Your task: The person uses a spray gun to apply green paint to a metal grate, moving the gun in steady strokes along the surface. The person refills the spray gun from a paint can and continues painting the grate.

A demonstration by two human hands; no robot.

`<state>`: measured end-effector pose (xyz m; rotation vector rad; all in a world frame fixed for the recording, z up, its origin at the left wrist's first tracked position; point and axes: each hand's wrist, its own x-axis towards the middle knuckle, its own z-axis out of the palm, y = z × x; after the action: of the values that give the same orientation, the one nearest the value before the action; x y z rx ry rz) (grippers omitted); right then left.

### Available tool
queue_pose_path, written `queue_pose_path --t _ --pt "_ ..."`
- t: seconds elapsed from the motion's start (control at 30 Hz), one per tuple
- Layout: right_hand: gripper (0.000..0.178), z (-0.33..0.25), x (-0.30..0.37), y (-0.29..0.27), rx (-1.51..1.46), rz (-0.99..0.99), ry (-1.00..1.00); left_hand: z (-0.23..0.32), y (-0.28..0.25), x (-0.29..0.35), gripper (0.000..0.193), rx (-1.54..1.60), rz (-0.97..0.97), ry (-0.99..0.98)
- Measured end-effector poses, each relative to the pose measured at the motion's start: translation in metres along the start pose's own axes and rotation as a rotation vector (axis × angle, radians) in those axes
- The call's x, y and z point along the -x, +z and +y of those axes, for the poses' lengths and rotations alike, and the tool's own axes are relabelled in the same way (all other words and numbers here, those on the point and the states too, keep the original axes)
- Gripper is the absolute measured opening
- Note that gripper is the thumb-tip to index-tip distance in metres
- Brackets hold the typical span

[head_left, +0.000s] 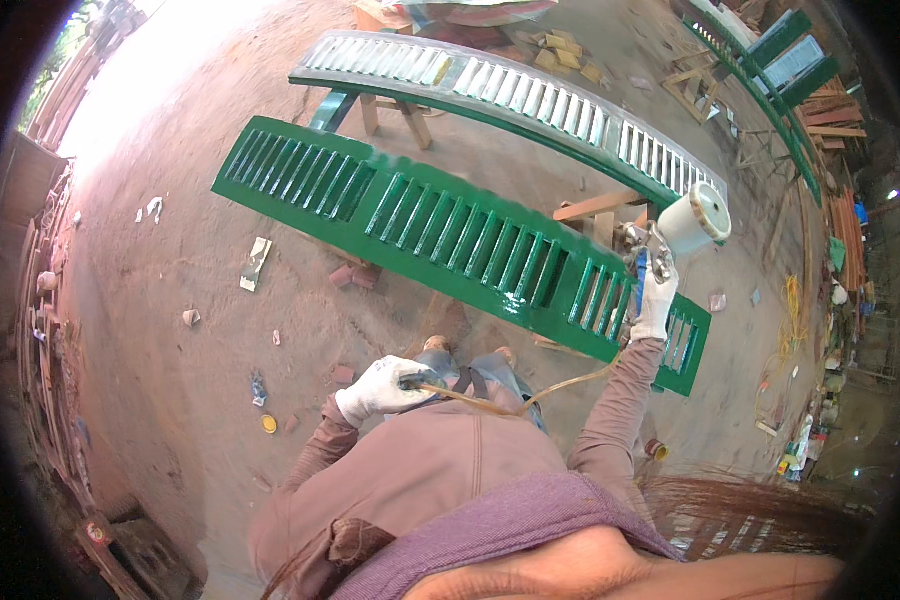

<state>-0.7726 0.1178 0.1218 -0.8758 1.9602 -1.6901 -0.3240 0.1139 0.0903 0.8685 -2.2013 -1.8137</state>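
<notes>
My right hand [654, 300], in a white glove, grips a spray gun [641, 272] with a whitish cup [692, 220] on it. The gun is over the right part of a glossy green slatted panel [540, 318], which lies raised off the floor. Held low in front of my body, my gloved left hand [382, 388] is closed around a yellowish hose [470, 400]. That hose runs across my front toward my right arm. Beyond the green panel lies a second slatted panel [450, 75], pale grey and white with a green near edge.
Wooden trestle legs [410, 122] stand under the far panel. Yellowish blocks [562, 50] lie behind it. Scraps and a yellow lid [269, 424] are scattered on the dirt floor. More green frames [785, 120] and a yellow cord [794, 310] are at the right.
</notes>
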Motion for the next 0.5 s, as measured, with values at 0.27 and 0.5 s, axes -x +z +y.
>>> queue_pose_path --t 0.27,0.5 --pt "0.03 -0.006 0.006 0.009 -0.004 -0.114 -0.138 -0.001 0.013 -0.012 0.02 0.39 -0.074 -0.12" --pt "0.032 -0.031 0.075 -0.057 0.16 -0.05 -0.155 -0.011 0.05 -0.07 0.019 0.305 -0.174 -0.188"
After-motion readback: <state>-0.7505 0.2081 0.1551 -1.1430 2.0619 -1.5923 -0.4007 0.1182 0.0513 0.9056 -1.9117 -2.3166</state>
